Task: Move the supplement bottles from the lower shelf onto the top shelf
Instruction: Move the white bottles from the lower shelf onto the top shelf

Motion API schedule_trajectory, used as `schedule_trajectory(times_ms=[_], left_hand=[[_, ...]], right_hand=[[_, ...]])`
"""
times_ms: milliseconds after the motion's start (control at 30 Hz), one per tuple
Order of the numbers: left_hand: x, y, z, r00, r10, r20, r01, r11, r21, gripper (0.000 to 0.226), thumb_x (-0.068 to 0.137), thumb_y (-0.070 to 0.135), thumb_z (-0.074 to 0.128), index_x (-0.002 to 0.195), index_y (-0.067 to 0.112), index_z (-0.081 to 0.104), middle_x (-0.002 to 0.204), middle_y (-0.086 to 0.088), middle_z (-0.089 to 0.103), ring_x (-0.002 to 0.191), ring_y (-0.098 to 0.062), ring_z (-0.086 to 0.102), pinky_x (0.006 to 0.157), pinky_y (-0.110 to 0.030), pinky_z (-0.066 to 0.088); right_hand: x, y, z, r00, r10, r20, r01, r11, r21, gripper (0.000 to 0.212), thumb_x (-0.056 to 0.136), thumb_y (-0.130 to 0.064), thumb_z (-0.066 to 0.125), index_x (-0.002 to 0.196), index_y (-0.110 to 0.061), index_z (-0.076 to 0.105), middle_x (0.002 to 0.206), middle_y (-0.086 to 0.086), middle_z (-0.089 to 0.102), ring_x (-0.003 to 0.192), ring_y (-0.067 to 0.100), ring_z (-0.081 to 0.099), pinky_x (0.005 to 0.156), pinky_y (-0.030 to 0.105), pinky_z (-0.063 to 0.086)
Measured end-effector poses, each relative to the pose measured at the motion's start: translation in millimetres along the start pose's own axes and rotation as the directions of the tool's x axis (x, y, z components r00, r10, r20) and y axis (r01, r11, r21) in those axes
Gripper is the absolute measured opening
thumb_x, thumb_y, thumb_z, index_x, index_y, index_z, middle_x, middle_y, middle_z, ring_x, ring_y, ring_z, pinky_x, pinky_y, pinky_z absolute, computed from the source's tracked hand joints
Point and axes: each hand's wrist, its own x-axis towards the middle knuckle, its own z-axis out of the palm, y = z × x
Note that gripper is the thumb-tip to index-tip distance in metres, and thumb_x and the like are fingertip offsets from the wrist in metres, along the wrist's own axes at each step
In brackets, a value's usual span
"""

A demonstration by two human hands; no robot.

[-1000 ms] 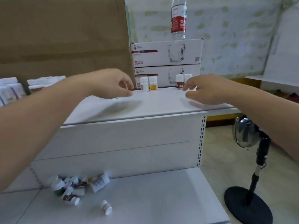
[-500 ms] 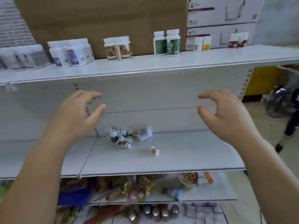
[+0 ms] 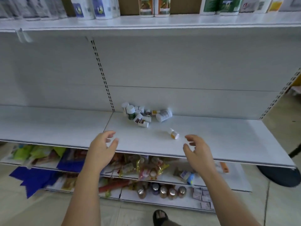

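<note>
Two empty hands hover at the front edge of the lower shelf [image 3: 228, 141]: the left hand [image 3: 101, 149] and the right hand [image 3: 197, 152] each show loosely curved, spread fingers that grip nothing. Supplement bottles awaiting transfer lie in a heap [image 3: 141, 115] against the back panel [image 3: 179, 62], most of them on their sides, with a larger white bottle [image 3: 163, 115] at the heap's right edge. One small yellow-labelled bottle [image 3: 173, 133] lies apart on its side, nearer the front and just ahead of the right hand. The top shelf [image 3: 162, 24] carries a row of upright bottles [image 3: 154, 7], cropped by the upper edge of the view. Probable hazards follow from shape and position. The round-bodied lone bottle could roll forward off the shelf lip if brushed rather than pinched, dropping among the packets [image 3: 143, 168] on the shelves below. Pulling a bottle from low in the heap could scatter its neighbours. Setting bottles down on the top shelf, partly out of sight, risks toppling those that stand there.
</note>
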Motion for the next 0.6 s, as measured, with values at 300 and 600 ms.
schedule_trajectory(times_ms=[300, 600], left_hand=[[123, -35, 128, 0.977, 0.094, 0.190, -0.114, 0.989, 0.093, 0.039, 0.095, 0.022, 0.055, 0.134, 0.023, 0.053, 0.140, 0.000, 0.049, 0.127, -0.019, 0.047, 0.104, -0.035, 0.039], [192, -47, 199, 0.952, 0.141, 0.271, -0.267, 0.817, 0.512, 0.038, 0.094, 0.025, 0.050, 0.132, 0.022, 0.052, 0.143, -0.004, 0.041, 0.119, -0.032, 0.044, 0.091, -0.038, 0.045]], right_hand=[[126, 53, 93, 0.984, 0.129, 0.123, -0.116, 0.987, -0.111, 0.048, 0.090, -0.025, 0.056, 0.136, -0.017, 0.046, 0.134, 0.009, 0.050, 0.117, 0.028, 0.051, 0.092, 0.031, 0.041], [169, 61, 117, 0.932, 0.192, 0.308, -0.060, 0.918, -0.391, 0.037, 0.091, -0.021, 0.046, 0.123, -0.003, 0.049, 0.126, 0.016, 0.047, 0.116, 0.033, 0.048, 0.092, 0.032, 0.039]])
